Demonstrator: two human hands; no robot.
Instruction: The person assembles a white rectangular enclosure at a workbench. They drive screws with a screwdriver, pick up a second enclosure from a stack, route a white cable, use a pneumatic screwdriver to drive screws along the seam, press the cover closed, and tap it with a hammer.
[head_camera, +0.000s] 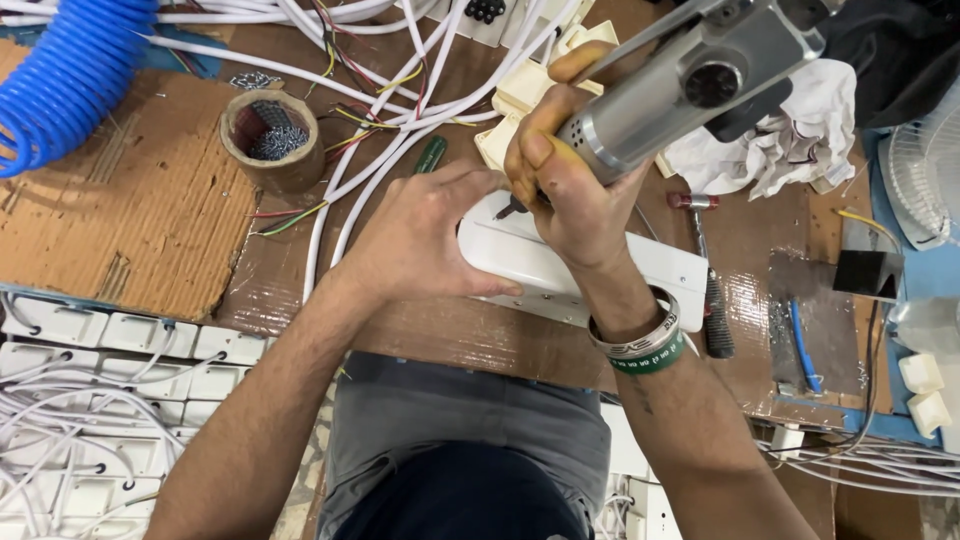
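Note:
A white plastic socket-strip casing (640, 268) lies on the brown workbench (480, 335) in front of me. My left hand (425, 235) presses down on its left end, fingers wrapped over the edge. My right hand (565, 170) grips a silver pneumatic screwdriver (690, 95), held tilted, with its dark bit touching the top of the casing. On that wrist I wear a metal bangle and a green band.
A cardboard roll holding screws (272, 140) stands at the left, beside white cables (380, 110) and a blue coiled air hose (65, 80). A small hammer (708, 290) lies right of the casing, under a crumpled white rag (790, 140). More white casings (110, 345) are stacked lower left.

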